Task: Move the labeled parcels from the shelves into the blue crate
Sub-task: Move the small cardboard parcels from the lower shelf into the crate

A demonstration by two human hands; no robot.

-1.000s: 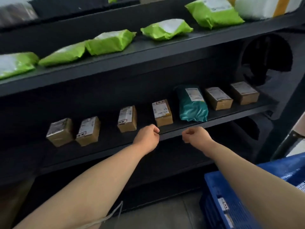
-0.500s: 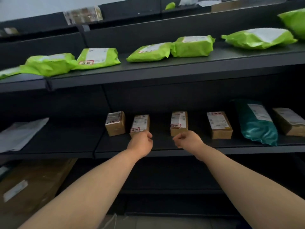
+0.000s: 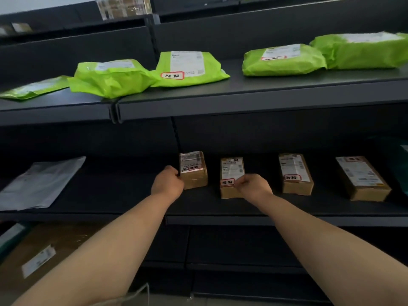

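Note:
Several small brown labeled boxes sit in a row on the middle shelf [image 3: 287, 219]. My left hand [image 3: 168, 184] is curled against the left side of the leftmost box [image 3: 195, 173], which looks slightly tilted. My right hand [image 3: 254, 187] closes its fingers on the near right corner of the second box [image 3: 230, 171]. A third box [image 3: 295, 175] and a fourth box [image 3: 362, 180] stand untouched to the right. The blue crate is out of view.
Several green labeled mailer bags [image 3: 187, 68] lie on the upper shelf [image 3: 242, 102]. On the middle shelf a flat white mailer [image 3: 39, 184] lies at the left and a teal bag [image 3: 400, 164] shows at the right edge. A large cardboard box [image 3: 44, 257] sits low on the left.
The view has swung left along the shelf and the crate has left the frame. Both hands have moved forward from the shelf edge onto the two leftmost brown boxes.

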